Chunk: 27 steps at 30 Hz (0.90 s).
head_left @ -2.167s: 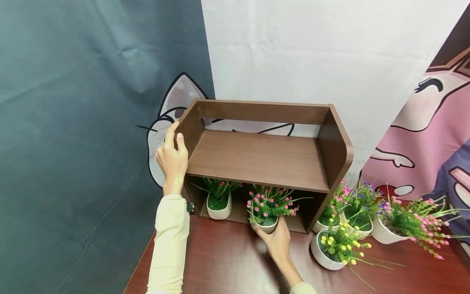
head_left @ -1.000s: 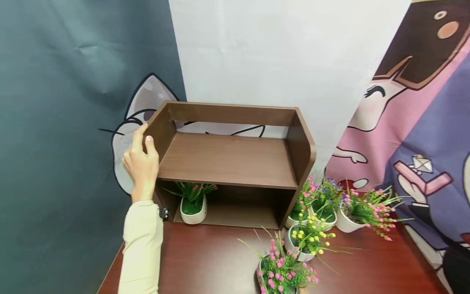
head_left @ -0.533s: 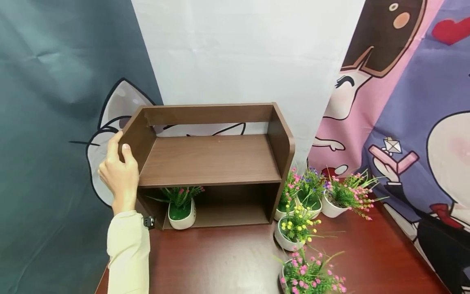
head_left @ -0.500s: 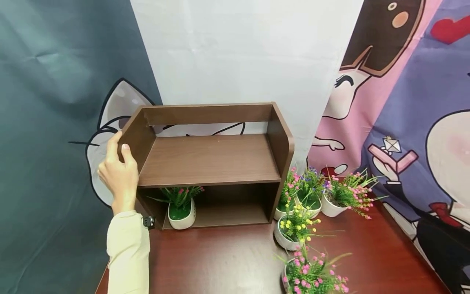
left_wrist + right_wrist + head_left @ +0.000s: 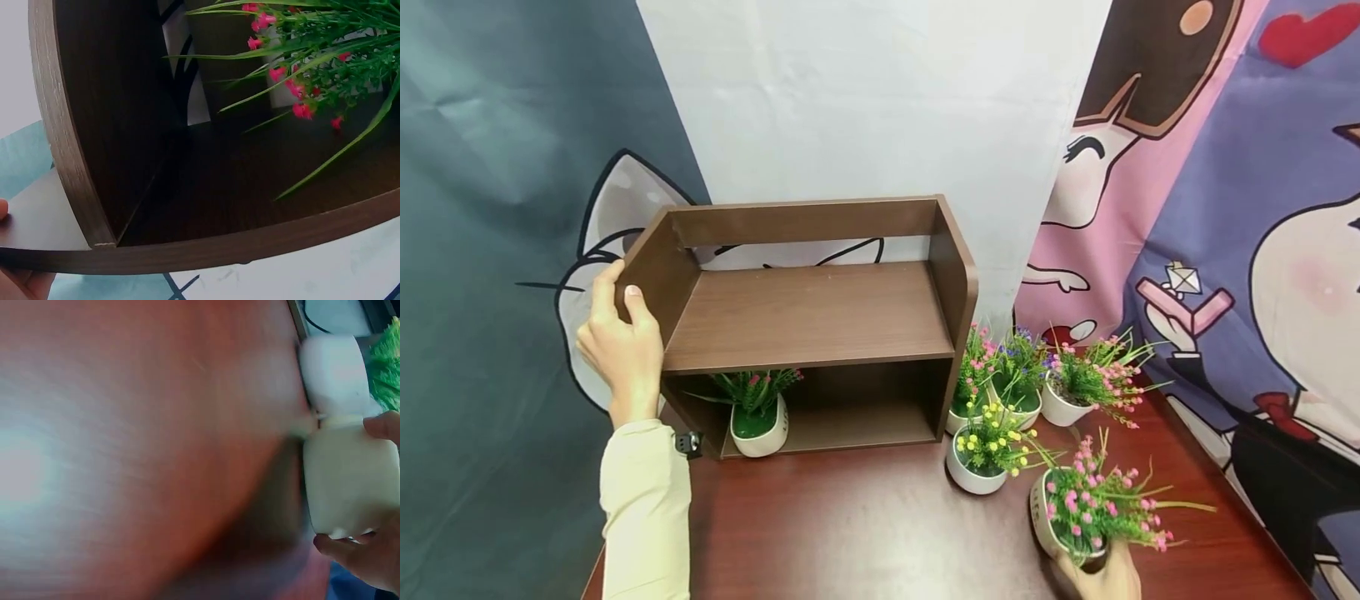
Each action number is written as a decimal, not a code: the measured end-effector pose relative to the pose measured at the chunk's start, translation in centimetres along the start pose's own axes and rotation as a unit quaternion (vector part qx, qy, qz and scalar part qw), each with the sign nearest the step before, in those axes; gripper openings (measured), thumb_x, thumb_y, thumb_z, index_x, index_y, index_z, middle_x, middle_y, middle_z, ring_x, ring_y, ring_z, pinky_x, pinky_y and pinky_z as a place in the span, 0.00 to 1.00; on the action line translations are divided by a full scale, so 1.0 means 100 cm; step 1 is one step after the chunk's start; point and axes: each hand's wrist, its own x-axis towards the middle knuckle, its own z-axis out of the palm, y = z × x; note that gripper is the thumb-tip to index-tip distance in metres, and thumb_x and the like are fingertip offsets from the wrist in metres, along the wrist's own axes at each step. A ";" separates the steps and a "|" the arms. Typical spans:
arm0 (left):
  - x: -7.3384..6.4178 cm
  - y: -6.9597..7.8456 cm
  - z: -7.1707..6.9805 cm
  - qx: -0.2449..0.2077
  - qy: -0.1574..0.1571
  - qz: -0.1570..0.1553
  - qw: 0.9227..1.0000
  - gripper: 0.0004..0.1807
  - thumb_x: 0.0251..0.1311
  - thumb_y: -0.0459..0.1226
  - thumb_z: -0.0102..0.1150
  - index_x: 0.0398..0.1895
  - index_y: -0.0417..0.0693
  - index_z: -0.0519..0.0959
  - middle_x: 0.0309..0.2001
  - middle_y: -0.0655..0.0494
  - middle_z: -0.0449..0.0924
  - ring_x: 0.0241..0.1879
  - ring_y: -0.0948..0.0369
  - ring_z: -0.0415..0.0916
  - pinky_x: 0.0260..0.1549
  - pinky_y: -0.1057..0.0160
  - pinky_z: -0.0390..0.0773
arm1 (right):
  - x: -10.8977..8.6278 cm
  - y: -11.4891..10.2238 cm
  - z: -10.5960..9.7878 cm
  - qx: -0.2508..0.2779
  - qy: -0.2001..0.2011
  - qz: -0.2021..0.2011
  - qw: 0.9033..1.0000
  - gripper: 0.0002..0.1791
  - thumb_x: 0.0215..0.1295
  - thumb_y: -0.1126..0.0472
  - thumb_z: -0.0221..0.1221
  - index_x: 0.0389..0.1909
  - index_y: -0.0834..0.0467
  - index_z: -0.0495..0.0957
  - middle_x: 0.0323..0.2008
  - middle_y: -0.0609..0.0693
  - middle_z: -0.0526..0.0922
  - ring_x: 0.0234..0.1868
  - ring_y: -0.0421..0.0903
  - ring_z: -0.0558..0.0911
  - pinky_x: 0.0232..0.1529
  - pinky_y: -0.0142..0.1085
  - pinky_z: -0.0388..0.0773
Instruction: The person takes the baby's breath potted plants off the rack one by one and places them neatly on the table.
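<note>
My left hand (image 5: 625, 350) grips the left side panel of a brown two-tier shelf (image 5: 812, 317), thumb on the inner side and fingers reaching to the outer side. The left wrist view shows the lower compartment from close up, with the hand only at the left edge. My right hand (image 5: 1103, 577) holds a cream pot (image 5: 1043, 518) of pink artificial flowers (image 5: 1105, 504) at the right front of the table. In the right wrist view, thumb and fingers clasp the pot (image 5: 350, 478) from two sides. A potted plant with dark pink flowers (image 5: 758, 425) stands in the lower compartment's left end.
Right of the shelf stand a yellow-flowered pot (image 5: 977, 471), a purple-flowered pot (image 5: 1018, 408), a pink-flowered pot (image 5: 970, 417) and a white pot of leaning pink flowers (image 5: 1063, 408). The red-brown table (image 5: 850, 525) lies before a printed cloth backdrop (image 5: 865, 100).
The right hand has carried the pink-flowered pot out of the lower compartment to the table's right front. The left hand keeps its grip. The head view has turned right.
</note>
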 end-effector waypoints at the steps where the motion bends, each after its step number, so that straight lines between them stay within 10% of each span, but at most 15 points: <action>1: 0.000 0.000 0.000 0.000 -0.001 -0.001 1.000 0.17 0.57 0.45 0.44 0.49 0.72 0.71 0.46 0.64 0.75 0.32 0.43 0.72 0.30 0.51 0.61 | 0.003 0.000 0.001 0.005 0.000 -0.005 1.000 0.48 0.30 0.55 0.70 0.55 0.67 0.57 0.44 0.69 0.68 0.43 0.66 0.68 0.40 0.54 0.62; 13: 0.000 -0.001 -0.003 0.006 -0.002 0.002 1.000 0.17 0.57 0.45 0.44 0.50 0.71 0.71 0.47 0.66 0.74 0.35 0.44 0.72 0.32 0.51 0.63 | 0.049 -0.005 0.027 0.058 -0.027 -0.093 0.994 0.45 0.31 0.61 0.69 0.55 0.64 0.58 0.45 0.66 0.69 0.46 0.61 0.68 0.42 0.51 0.62; 27: -0.001 -0.002 -0.001 0.005 -0.002 0.001 1.000 0.17 0.57 0.45 0.43 0.50 0.71 0.71 0.48 0.66 0.74 0.34 0.44 0.72 0.32 0.51 0.62 | 0.066 -0.008 0.034 0.055 -0.080 -0.092 0.991 0.44 0.37 0.58 0.67 0.55 0.66 0.56 0.47 0.67 0.68 0.47 0.61 0.68 0.44 0.52 0.61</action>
